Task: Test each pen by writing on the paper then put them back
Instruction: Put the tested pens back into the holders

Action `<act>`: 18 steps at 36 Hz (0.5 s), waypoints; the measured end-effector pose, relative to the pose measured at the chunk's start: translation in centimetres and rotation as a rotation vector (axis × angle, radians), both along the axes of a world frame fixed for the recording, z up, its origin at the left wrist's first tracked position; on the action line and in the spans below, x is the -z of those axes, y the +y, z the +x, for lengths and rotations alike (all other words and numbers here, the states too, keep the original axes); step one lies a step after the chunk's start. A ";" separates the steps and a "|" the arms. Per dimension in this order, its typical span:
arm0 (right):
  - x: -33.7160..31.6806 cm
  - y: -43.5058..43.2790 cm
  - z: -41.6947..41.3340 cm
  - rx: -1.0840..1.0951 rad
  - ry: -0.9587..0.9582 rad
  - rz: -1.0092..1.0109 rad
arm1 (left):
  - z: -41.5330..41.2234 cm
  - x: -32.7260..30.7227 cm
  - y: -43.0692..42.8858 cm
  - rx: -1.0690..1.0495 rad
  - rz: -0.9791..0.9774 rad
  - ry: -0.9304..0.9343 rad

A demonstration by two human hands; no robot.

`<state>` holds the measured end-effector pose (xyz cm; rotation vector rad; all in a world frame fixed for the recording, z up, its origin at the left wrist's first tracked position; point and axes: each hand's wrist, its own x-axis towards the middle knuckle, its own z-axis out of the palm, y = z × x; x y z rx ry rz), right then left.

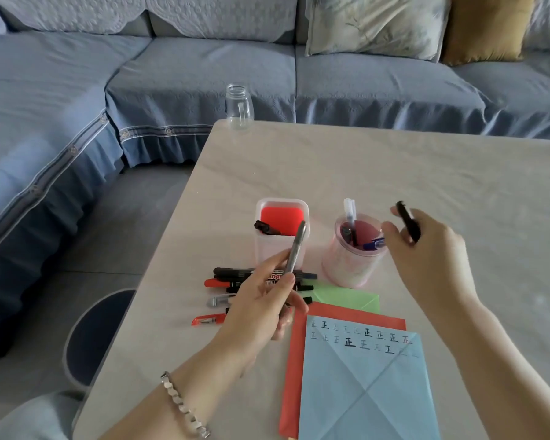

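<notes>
My left hand [261, 303] grips a grey pen [296, 249] that points up toward the square white holder [281, 249] with a red bottom, which holds one dark pen. My right hand [426, 249] holds a black pen [408, 222] in the air, just right of the round pink cup [351, 265] holding a few pens. Several markers and pens [226, 281] lie on the table under my left hand. A blue paper sheet [365, 385] with rows of written characters lies on a red sheet [294, 360] and beside a green one [346, 296].
The pale table [394, 173] carries an empty clear glass jar [238, 106] at its far left corner. A blue-covered sofa [172, 68] with cushions wraps around behind and to the left. A dark round stool [92, 331] stands left of the table.
</notes>
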<state>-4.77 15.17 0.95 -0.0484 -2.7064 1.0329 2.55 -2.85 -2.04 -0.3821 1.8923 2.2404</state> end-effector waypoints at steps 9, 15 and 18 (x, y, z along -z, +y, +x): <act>-0.3 -4.1 4.2 -0.193 -0.294 -0.827 | -0.1 -0.7 -0.4 -0.021 0.003 -0.023; 0.6 -6.1 4.4 -0.178 -0.291 -0.794 | 0.5 -1.4 -1.1 0.063 -0.224 0.100; 0.4 -6.3 4.5 -0.186 -0.076 -0.581 | 0.6 -2.1 -2.3 0.035 -0.479 0.235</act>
